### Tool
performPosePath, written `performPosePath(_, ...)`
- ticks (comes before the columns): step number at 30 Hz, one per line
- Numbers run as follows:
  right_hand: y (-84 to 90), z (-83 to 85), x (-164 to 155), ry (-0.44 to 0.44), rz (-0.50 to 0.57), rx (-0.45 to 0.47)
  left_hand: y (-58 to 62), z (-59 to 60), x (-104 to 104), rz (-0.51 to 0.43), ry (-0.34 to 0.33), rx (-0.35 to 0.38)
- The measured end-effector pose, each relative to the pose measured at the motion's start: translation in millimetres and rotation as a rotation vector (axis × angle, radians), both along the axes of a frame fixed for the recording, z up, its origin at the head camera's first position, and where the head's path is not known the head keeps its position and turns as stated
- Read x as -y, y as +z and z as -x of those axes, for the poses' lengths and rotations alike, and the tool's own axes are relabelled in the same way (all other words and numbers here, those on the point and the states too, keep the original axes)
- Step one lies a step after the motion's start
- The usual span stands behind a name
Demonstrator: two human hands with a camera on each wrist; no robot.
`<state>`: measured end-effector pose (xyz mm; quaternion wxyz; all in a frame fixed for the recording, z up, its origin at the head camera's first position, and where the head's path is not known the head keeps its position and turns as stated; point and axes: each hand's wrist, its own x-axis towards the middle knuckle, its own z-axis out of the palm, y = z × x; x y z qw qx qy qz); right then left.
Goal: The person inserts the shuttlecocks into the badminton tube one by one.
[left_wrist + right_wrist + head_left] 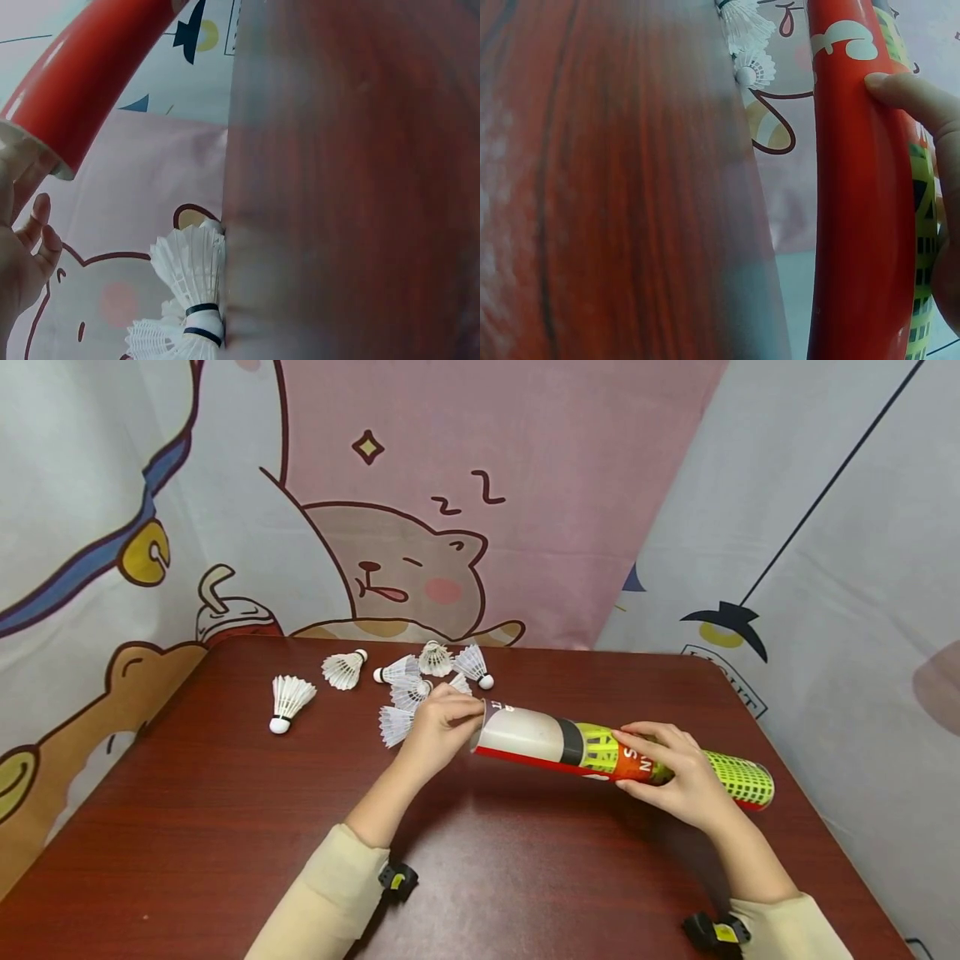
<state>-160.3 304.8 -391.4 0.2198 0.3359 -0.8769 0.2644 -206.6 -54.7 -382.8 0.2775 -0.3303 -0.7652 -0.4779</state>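
Tube (600,753) held level above counter (225,827) centre: right hand (675,772) fingers wrapped round middle, left hand (442,727) fingers clenched at open left end. Shuttlecocks (408,693) about seven counted, scattered far left; one (287,700) lies apart.

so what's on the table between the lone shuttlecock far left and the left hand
Only bare dark red wooden table lies between that white feather shuttlecock and the left hand, in the head view.

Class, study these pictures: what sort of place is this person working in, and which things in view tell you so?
Probably a staged indoor tabletop corner, not a sports hall. A dark red wooden table is hemmed in by hanging cartoon-print cloth backdrops. Loose shuttlecocks lie on it, and the right hand grips a shuttlecock tube.
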Motion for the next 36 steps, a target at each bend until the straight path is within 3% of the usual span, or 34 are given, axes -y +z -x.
performPosePath(9,0.5,0.4,-1.8,-0.016,0.016,-0.004,8.3,4.5,22.3,-0.071,-0.008,0.017)
performPosePath(19,-1.0,-0.2,-3.1,-0.031,0.005,0.013,9.1,15.3,56.4,0.003,0.086,-0.022)
performPosePath(24,-1.9,0.3,-3.2,-0.028,0.004,0.020,8.8,17.9,72.3,0.037,0.125,0.036)
performPosePath(30,-1.7,0.5,-3.6,-0.031,-0.002,0.033,5.5,23.1,90.1,0.077,0.144,0.053)
performPosePath(36,-2.6,0.9,-3.3,-0.025,0.001,0.034,1.6,23.4,106.9,0.118,0.176,0.182)
